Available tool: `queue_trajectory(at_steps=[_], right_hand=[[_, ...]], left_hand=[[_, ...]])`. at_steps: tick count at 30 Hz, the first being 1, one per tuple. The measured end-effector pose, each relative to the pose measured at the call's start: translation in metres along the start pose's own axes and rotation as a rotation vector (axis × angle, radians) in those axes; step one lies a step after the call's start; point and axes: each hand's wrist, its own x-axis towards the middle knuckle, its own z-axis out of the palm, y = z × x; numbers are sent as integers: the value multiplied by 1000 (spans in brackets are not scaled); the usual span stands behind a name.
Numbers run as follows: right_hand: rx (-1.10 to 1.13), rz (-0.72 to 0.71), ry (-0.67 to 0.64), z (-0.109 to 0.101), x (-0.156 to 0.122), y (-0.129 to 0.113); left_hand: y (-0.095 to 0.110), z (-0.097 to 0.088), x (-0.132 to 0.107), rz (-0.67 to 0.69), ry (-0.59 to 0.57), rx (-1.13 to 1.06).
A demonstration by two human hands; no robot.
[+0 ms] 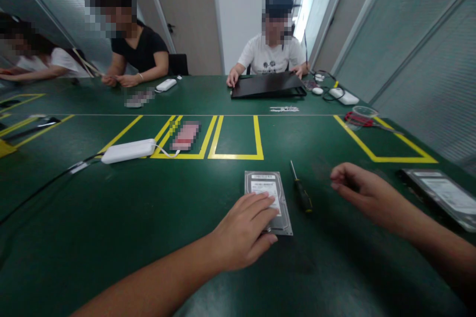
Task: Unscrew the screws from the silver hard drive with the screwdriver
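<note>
A silver hard drive with a white label lies flat on the green table in front of me. My left hand rests on its near half, fingers laid flat and holding it down. A small screwdriver with a black and yellow handle lies just to the right of the drive. My right hand hovers right of the screwdriver, fingers loosely curled and holding nothing, a short way from the handle.
A second hard drive lies at the right edge. A white power bank with a cable sits at left, beside yellow taped boxes. Three people sit across the table; one handles a black laptop. A plastic cup stands at right.
</note>
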Motion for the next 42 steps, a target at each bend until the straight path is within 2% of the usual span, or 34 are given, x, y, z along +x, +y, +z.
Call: queue_trajectory(at_steps=[5,7,10,13,16,23,27,32,34,36,39,42], right_hand=[[329,-67,-136,49,-6,-67],[421,-53,-150,65,-7,-85],[534,-19,-154,85,-7,-100],[680,-4,-172,100,-5,-104],[784,-8,-192,110,-5,-102],[902,-12,-184,118,-9,-87],[910,5,-147,120,-11,-82],[915,-67,-100,124,-15,-81],[800,-135,-45,127,-18,-80],[592,-221,15,130,-20,-78],[303,-413,76,134,-23,-75],[195,-580,89,136,-23,-73]], left_hand=[[-4,4,-1,-50,337,-103],[-6,4,-1,-80,436,-113],[-9,3,0,-81,524,-132],[-9,2,2,-44,565,-149],[-7,0,3,-3,549,-177],[-8,0,3,72,508,-203],[-10,1,1,42,501,-186],[-9,-1,1,-97,502,-144],[-9,-2,0,-170,497,-138],[-11,-3,0,-236,502,-162],[-16,-6,0,-328,521,-232],[-24,-8,2,-422,514,-296]])
